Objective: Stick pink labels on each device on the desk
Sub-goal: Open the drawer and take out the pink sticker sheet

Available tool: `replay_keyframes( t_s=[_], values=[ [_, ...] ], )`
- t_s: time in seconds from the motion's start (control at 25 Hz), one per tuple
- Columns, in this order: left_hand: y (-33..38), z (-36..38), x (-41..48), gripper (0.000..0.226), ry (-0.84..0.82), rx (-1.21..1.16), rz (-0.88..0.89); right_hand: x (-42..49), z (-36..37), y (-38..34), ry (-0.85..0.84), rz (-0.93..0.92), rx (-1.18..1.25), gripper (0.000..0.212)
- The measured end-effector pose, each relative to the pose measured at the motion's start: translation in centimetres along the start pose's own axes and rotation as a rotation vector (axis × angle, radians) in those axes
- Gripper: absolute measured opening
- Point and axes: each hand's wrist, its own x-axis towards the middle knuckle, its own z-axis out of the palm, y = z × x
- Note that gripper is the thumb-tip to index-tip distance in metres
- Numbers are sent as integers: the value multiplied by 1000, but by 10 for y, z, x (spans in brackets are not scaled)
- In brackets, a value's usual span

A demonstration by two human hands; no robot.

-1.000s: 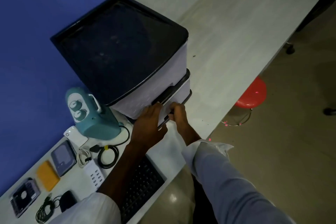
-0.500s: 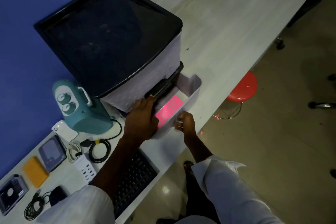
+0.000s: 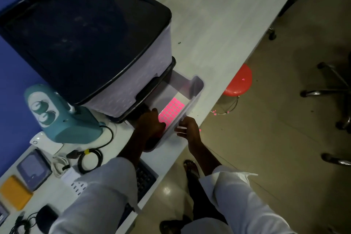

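A sheet of pink labels lies flat in the pulled-out bottom drawer of a black-topped storage unit. My left hand reaches into the drawer, fingertips on the near end of the sheet. My right hand grips the drawer's front wall from outside. Devices lie at the desk's left: a teal speaker-like device, a white dongle, a grey drive, an orange case, a white USB hub, a black keyboard partly hidden by my arm.
Coiled black and white cables lie between the devices. The pale desk runs away to the upper right. Beyond its edge stand a red stool and chair bases. A blue wall backs the desk.
The drawer went from shut to pulled well out, showing the pink sheet. My left hand moved from the drawer handle into the drawer; my right hand stayed on its front.
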Motion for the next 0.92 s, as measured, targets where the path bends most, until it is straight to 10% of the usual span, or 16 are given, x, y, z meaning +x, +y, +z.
replay_keyframes(
  t_s=[0.52,0.92],
  values=[
    [7,54,26,66,63,-127,-216,11,1,12,12,-30,-73,12],
    [24,-24,-28,27,192,90,71,-6,10,32,198,-198,-81,29]
  ],
)
